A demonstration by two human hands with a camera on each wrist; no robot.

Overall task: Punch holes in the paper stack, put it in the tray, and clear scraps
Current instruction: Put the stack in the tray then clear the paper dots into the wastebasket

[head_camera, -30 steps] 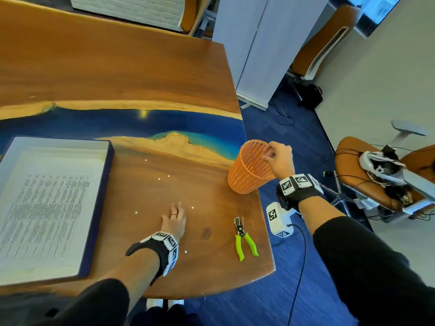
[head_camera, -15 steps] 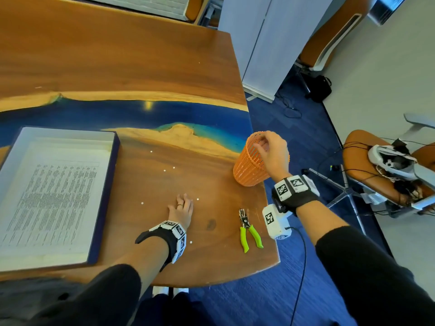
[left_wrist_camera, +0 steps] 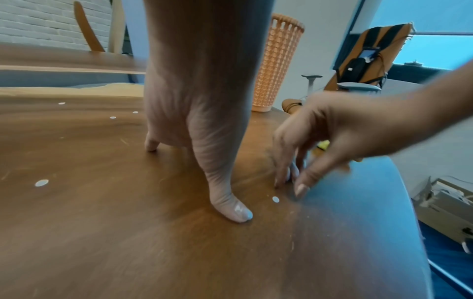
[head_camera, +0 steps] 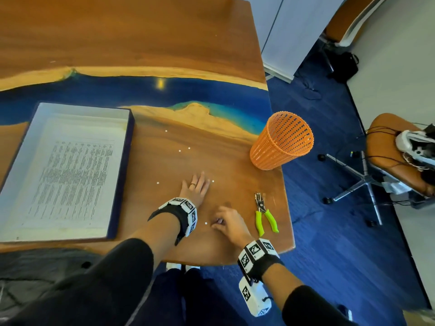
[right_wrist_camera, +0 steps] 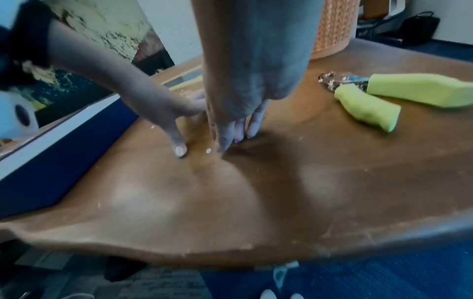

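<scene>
The printed paper stack [head_camera: 68, 170] lies in the blue-walled tray [head_camera: 122, 175] on the left. Several white punched scraps dot the wooden table [head_camera: 164, 236], such as one scrap [head_camera: 157, 183] left of my left hand [head_camera: 197, 184], which rests flat and open on the wood. My right hand [head_camera: 217, 223] has come down near the front edge, fingertips on the table beside another scrap [head_camera: 206, 223] [left_wrist_camera: 275, 199] [right_wrist_camera: 208, 150]; it holds nothing. The green-handled hole punch [head_camera: 263, 212] [right_wrist_camera: 384, 95] lies just to its right. The orange mesh basket [head_camera: 280, 142] stands near the table's right edge.
The table's right edge and rounded front corner are close to the punch and basket. Beyond them is blue carpet with an office chair [head_camera: 400, 147] carrying cables and gear. A white partition [head_camera: 289, 31] stands behind the table's far right corner.
My right hand left the rim of the orange basket and moved down and left to the table near the front scrap. The left hand stayed flat in place.
</scene>
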